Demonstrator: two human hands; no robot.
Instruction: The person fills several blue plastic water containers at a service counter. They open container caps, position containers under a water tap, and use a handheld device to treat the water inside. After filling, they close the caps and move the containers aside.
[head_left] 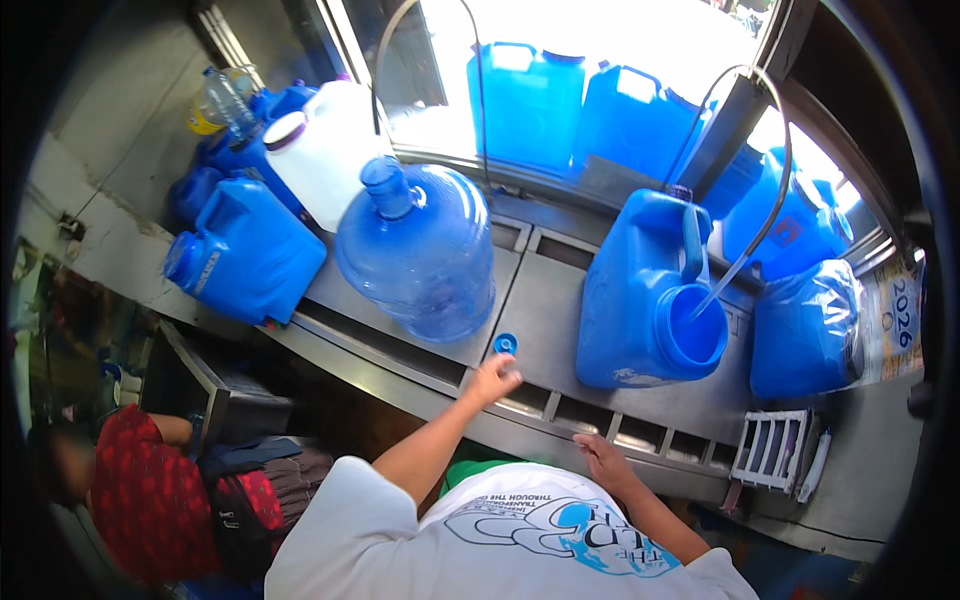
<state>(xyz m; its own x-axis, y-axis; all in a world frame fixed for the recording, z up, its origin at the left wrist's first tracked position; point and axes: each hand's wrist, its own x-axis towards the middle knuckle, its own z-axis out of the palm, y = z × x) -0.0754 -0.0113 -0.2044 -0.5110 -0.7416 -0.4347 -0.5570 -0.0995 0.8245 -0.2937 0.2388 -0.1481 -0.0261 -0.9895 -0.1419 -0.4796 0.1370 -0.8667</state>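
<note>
Blue cap (505,344) just beyond left grip (491,381).

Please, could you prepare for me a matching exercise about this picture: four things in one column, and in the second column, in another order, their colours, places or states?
1. round bottle
2. small cap
3. wide-mouthed jug
4. slatted rack

A. white
B. has a thin tube in its opening
C. closest to the left hand
D. translucent blue, with a narrow neck

Right pairs: 1-D; 2-C; 3-B; 4-A

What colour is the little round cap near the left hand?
The cap is blue, in the head view.
</note>
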